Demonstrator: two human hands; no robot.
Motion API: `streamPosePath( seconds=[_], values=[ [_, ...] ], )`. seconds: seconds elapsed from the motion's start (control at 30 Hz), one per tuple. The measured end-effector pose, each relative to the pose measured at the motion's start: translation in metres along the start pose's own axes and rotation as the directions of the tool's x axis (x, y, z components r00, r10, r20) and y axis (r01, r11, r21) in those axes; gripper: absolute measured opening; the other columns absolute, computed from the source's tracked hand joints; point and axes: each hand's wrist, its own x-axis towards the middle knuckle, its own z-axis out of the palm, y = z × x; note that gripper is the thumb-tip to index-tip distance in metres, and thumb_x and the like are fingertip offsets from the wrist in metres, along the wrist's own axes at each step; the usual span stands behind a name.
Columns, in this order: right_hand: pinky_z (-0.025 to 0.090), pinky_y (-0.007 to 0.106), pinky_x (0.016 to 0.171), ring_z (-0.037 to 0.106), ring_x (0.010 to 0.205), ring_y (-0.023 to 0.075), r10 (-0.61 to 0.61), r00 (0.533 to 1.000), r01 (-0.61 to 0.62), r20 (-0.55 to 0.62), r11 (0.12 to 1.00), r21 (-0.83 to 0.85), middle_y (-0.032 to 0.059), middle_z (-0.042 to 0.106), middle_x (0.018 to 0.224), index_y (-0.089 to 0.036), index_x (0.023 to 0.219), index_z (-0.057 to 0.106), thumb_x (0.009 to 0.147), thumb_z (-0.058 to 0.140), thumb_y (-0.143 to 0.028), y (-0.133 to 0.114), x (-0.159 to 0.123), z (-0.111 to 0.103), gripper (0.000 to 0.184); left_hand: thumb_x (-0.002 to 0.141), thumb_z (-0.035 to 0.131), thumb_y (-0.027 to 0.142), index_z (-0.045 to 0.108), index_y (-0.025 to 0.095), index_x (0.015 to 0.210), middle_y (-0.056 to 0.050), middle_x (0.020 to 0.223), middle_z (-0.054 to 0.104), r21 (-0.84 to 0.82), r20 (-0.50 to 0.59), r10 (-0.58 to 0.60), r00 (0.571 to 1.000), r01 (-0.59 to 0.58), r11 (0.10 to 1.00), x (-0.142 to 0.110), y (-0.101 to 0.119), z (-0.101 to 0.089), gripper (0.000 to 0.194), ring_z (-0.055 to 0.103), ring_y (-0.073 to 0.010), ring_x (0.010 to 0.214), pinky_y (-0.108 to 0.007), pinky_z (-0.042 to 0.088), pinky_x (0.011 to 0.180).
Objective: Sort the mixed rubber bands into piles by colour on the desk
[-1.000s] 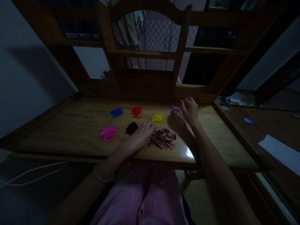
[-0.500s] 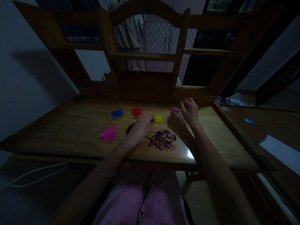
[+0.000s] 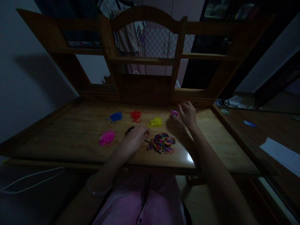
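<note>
My left hand (image 3: 135, 137) is low over the table, between the black pile of rubber bands (image 3: 129, 130), which it partly covers, and the mixed-colour pile of rubber bands (image 3: 162, 142). Its fingers are drawn together, with a small reddish spot at the tips that is too small to name. Raised at the right, my right hand (image 3: 188, 115) has curled fingers; whatever they hold, if anything, is hidden. Just left of it lies a small pink and whitish bundle (image 3: 174, 113). Yellow (image 3: 155, 122), red (image 3: 136, 116), blue (image 3: 116, 117) and pink bands (image 3: 107, 138) lie in separate piles.
A wooden shelf unit (image 3: 145, 90) rises along the back of the table (image 3: 70, 134). To the right, a lower brown surface holds white paper (image 3: 281, 154) and a small blue packet (image 3: 249, 123). A white cable (image 3: 35, 170) hangs at the lower left.
My left hand has drawn back from beside the yellow pile, toward me and slightly left. My right hand stays almost in place, its fingers still curled. The view has tilted a little.
</note>
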Motion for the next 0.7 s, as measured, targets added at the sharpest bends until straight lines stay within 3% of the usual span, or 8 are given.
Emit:
streamPosePath(
  seconds=[0.1,0.23,0.43,0.57,0.7],
  values=[
    [0.046,0.032,0.072,0.058,0.081,0.0195,0.002,1.000,-0.002,-0.001,1.000,0.001,0.0091,0.060,0.091,-0.019,0.076,0.063,0.094,0.049,-0.030,0.000,0.000,0.001,0.026,0.080,0.048,0.010,0.061,0.018,0.096,-0.007,0.102,0.063,-0.006,0.112,0.026,0.993,-0.025,1.000,-0.011,0.001,0.000,0.023,0.057,-0.0220,0.099,-0.033,0.045,0.086],
    [0.046,0.032,0.070,0.058,0.079,0.0193,0.009,1.000,-0.009,-0.005,1.000,0.006,0.0087,0.060,0.090,-0.019,0.075,0.063,0.094,0.049,-0.030,0.000,-0.001,0.001,0.026,0.077,0.052,0.015,0.060,0.020,0.086,-0.004,0.085,0.063,-0.010,0.180,-0.024,0.983,0.026,1.000,-0.006,0.000,0.003,0.012,0.056,-0.0206,0.086,-0.031,0.042,0.074],
    [0.046,0.032,0.071,0.058,0.080,0.0196,0.001,1.000,-0.001,-0.007,1.000,0.005,0.0091,0.060,0.091,-0.019,0.076,0.063,0.094,0.048,-0.031,0.001,-0.001,0.001,0.026,0.076,0.054,0.016,0.063,0.019,0.088,-0.001,0.080,0.064,-0.087,0.116,-0.081,0.990,0.091,0.992,0.000,0.008,0.003,0.015,0.057,-0.0179,0.078,-0.028,0.039,0.067],
    [0.046,0.033,0.071,0.058,0.079,0.0195,-0.002,1.000,0.002,-0.013,1.000,-0.003,0.0089,0.060,0.090,-0.019,0.076,0.064,0.094,0.048,-0.031,0.002,-0.001,0.001,0.027,0.074,0.057,0.015,0.065,0.017,0.087,0.001,0.071,0.063,-0.199,0.208,-0.102,0.973,0.144,0.969,0.008,0.008,0.010,0.016,0.059,-0.0152,0.069,-0.026,0.039,0.063],
    [0.046,0.033,0.070,0.058,0.079,0.0198,0.003,1.000,-0.003,-0.017,1.000,0.009,0.0091,0.060,0.090,-0.019,0.077,0.064,0.094,0.049,-0.030,0.002,0.000,0.002,0.026,0.076,0.059,0.018,0.065,0.018,0.087,0.001,0.070,0.063,-0.199,0.201,-0.083,0.976,0.123,0.972,0.009,0.007,0.015,0.013,0.058,-0.0157,0.070,-0.025,0.039,0.063]
  ],
)
